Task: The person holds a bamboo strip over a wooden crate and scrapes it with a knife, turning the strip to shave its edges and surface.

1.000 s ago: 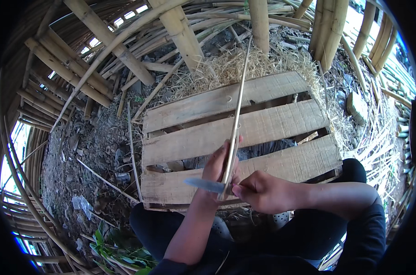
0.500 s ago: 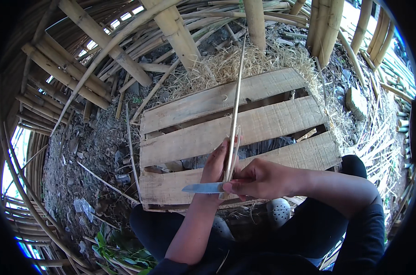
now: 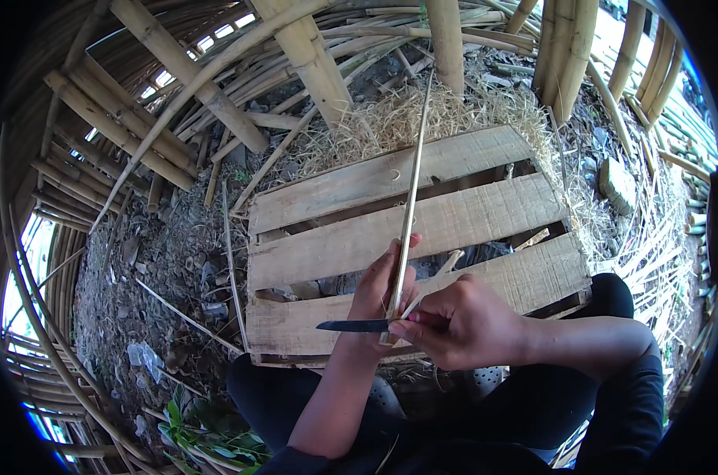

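My left hand (image 3: 378, 286) is closed around a long, thin bamboo strip (image 3: 413, 186), which points away from me over a slatted wooden crate top (image 3: 319, 254). My right hand (image 3: 462, 321) grips a knife, its handle hidden in the fingers. The knife blade (image 3: 351, 325) sticks out to the left and lies across the strip near its close end. A short pale sliver (image 3: 442, 271) slants up between my two hands; whether it is still joined to the strip I cannot tell.
Curly bamboo shavings (image 3: 359, 134) are heaped behind the crate. Thick bamboo poles (image 3: 446, 47) stand beyond. A pale block (image 3: 617, 187) lies on the ground at right, with scattered strips. Green leaves (image 3: 208, 435) lie at lower left, beside my knee.
The right hand has turned and the blade now looks dark instead of bright. The pale sliver has swung out to the right of the strip. The whole view has shifted slightly.
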A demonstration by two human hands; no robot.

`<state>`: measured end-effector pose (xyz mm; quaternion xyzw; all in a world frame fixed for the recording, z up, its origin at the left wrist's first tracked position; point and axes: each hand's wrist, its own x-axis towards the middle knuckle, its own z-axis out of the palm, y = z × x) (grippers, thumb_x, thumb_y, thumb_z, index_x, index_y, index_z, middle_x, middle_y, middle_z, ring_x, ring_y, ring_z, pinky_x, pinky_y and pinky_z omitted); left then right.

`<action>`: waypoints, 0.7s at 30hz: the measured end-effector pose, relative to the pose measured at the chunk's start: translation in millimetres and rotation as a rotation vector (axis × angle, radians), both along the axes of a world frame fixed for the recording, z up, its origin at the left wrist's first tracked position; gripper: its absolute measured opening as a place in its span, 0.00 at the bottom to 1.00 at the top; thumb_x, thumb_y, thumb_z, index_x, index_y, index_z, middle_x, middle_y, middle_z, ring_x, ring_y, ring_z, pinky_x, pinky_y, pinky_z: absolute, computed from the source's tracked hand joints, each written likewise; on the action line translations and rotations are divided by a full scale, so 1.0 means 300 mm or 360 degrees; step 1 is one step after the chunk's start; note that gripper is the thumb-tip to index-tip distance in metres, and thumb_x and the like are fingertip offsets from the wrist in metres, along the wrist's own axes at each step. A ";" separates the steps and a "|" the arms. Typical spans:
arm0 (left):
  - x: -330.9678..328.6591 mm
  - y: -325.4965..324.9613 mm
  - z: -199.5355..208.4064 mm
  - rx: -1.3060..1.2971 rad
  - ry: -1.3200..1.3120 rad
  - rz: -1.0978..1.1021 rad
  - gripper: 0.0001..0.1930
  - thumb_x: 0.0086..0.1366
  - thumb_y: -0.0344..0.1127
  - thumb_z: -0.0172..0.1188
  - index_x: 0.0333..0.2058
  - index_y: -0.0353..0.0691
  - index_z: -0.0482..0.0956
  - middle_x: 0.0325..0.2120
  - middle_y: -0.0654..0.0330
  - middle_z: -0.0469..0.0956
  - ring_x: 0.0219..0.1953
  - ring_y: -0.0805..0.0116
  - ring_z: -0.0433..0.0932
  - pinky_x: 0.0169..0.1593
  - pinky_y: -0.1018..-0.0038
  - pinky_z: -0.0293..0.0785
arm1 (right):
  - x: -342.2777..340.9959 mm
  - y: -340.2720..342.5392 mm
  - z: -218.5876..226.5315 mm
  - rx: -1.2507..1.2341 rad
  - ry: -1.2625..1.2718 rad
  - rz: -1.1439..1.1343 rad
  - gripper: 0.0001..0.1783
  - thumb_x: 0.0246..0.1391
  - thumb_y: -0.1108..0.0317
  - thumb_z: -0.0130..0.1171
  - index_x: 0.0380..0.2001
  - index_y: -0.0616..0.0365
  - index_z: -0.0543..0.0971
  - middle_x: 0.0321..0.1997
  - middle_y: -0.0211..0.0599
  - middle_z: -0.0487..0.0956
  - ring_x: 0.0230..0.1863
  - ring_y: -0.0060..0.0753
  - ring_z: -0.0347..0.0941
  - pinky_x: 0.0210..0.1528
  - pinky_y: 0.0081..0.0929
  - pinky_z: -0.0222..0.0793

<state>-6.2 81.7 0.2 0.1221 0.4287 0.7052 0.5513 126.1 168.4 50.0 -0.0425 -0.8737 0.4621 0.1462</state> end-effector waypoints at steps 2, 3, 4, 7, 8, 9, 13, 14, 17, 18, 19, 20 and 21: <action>0.001 0.002 0.013 0.0001 -0.0029 -0.0010 0.20 0.73 0.48 0.44 0.53 0.39 0.70 0.10 0.72 0.56 0.12 0.83 0.54 0.16 0.81 0.52 | 0.004 0.009 0.007 -0.0151 -0.0198 0.0041 0.20 0.56 0.63 0.61 0.13 0.60 0.74 0.07 0.36 0.70 0.07 0.27 0.65 0.12 0.28 0.60; 0.000 0.002 0.018 -0.0001 -0.0057 -0.0017 0.20 0.73 0.48 0.44 0.53 0.39 0.70 0.10 0.71 0.57 0.12 0.83 0.54 0.16 0.81 0.53 | 0.003 0.006 0.005 -0.0146 -0.0194 0.0043 0.20 0.56 0.63 0.61 0.13 0.60 0.74 0.07 0.36 0.70 0.07 0.27 0.65 0.12 0.28 0.60; -0.005 0.004 0.013 0.0003 -0.0053 -0.0015 0.20 0.73 0.48 0.44 0.53 0.39 0.70 0.10 0.71 0.57 0.12 0.83 0.54 0.16 0.81 0.53 | 0.001 0.003 -0.002 -0.0251 -0.0195 0.0045 0.19 0.56 0.63 0.60 0.14 0.60 0.75 0.07 0.36 0.70 0.07 0.26 0.65 0.12 0.28 0.59; -0.018 0.004 0.006 -0.0003 -0.0116 -0.0022 0.20 0.73 0.48 0.44 0.52 0.40 0.71 0.10 0.71 0.57 0.11 0.82 0.55 0.16 0.81 0.53 | -0.002 -0.014 0.020 -0.0545 -0.0286 0.0022 0.18 0.57 0.64 0.60 0.14 0.59 0.76 0.07 0.34 0.69 0.07 0.24 0.65 0.11 0.28 0.58; -0.017 0.001 0.015 -0.0004 -0.0140 -0.0017 0.19 0.73 0.47 0.44 0.52 0.40 0.71 0.10 0.71 0.58 0.11 0.82 0.55 0.16 0.81 0.54 | -0.002 -0.021 0.030 -0.0737 -0.0380 -0.0005 0.18 0.57 0.65 0.59 0.14 0.59 0.76 0.07 0.34 0.69 0.07 0.23 0.64 0.11 0.27 0.58; -0.018 0.002 0.020 -0.0004 -0.0165 -0.0013 0.19 0.73 0.47 0.44 0.52 0.40 0.71 0.09 0.70 0.58 0.11 0.81 0.56 0.15 0.81 0.54 | -0.001 -0.021 0.028 -0.0732 -0.0376 -0.0006 0.18 0.57 0.65 0.59 0.14 0.59 0.76 0.07 0.34 0.69 0.07 0.23 0.64 0.11 0.27 0.58; -0.033 0.004 0.001 0.0137 -0.0243 -0.0067 0.19 0.73 0.47 0.43 0.52 0.41 0.72 0.09 0.69 0.59 0.09 0.80 0.54 0.14 0.80 0.52 | 0.012 -0.007 -0.015 0.0153 0.0076 -0.0050 0.11 0.51 0.64 0.61 0.21 0.59 0.76 0.09 0.33 0.71 0.10 0.27 0.68 0.12 0.28 0.62; -0.034 0.003 0.001 0.0197 -0.0322 -0.0084 0.19 0.74 0.46 0.41 0.52 0.40 0.69 0.08 0.68 0.60 0.07 0.79 0.58 0.12 0.81 0.56 | 0.013 -0.001 -0.028 0.0563 0.0270 -0.0062 0.10 0.49 0.64 0.62 0.23 0.59 0.76 0.11 0.32 0.71 0.11 0.29 0.70 0.12 0.28 0.64; -0.037 0.009 -0.014 0.0316 -0.0481 -0.0136 0.19 0.75 0.44 0.37 0.53 0.38 0.66 0.07 0.66 0.62 0.05 0.78 0.62 0.10 0.82 0.61 | 0.018 0.007 -0.036 0.1009 0.0515 -0.0175 0.12 0.42 0.62 0.64 0.27 0.58 0.75 0.13 0.28 0.70 0.13 0.29 0.72 0.14 0.27 0.67; -0.039 0.009 -0.021 0.0363 -0.0562 -0.0155 0.19 0.75 0.44 0.36 0.54 0.38 0.65 0.07 0.66 0.62 0.06 0.77 0.63 0.10 0.82 0.63 | 0.016 0.010 -0.039 0.1011 0.0518 -0.0175 0.12 0.42 0.62 0.64 0.27 0.58 0.75 0.13 0.28 0.70 0.13 0.29 0.72 0.14 0.27 0.67; -0.039 0.009 -0.026 0.0365 -0.0559 -0.0157 0.19 0.75 0.44 0.36 0.54 0.38 0.65 0.07 0.66 0.62 0.06 0.77 0.63 0.10 0.82 0.63 | 0.013 0.014 -0.040 0.1106 0.0609 -0.0200 0.12 0.41 0.63 0.64 0.27 0.57 0.74 0.13 0.27 0.69 0.13 0.28 0.72 0.14 0.26 0.67; -0.039 0.010 -0.029 0.0397 -0.0579 -0.0155 0.19 0.75 0.44 0.35 0.54 0.37 0.65 0.08 0.65 0.63 0.06 0.77 0.63 0.10 0.82 0.63 | 0.011 0.018 -0.040 0.1201 0.0700 -0.0225 0.12 0.41 0.63 0.64 0.26 0.56 0.74 0.13 0.25 0.68 0.13 0.26 0.71 0.14 0.25 0.67; -0.038 0.009 -0.026 0.0433 -0.0597 -0.0152 0.19 0.75 0.44 0.35 0.54 0.37 0.65 0.08 0.65 0.63 0.06 0.77 0.63 0.10 0.82 0.64 | 0.011 0.021 -0.032 0.1206 0.0705 -0.0224 0.12 0.41 0.63 0.64 0.26 0.56 0.74 0.13 0.25 0.68 0.13 0.26 0.71 0.14 0.25 0.67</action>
